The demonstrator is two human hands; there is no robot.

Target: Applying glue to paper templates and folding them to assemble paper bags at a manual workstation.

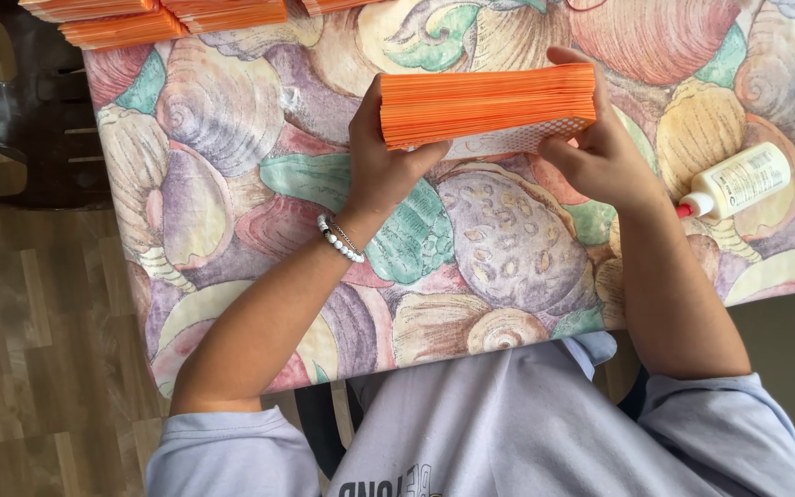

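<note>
Both hands grip a thick stack of orange paper sheets (488,106) above a table covered in a shell-patterned cloth (232,156). Seen from the head camera, the left hand (381,166) clasps the stack's left end, thumb underneath, while the right hand (600,152) pinches the right end, fingers curled over the top edge. A beaded bracelet (339,239) circles the left wrist. A white glue bottle (738,181) lies just right of the right hand. More orange stacks (154,18) sit at the table's far edge.
</note>
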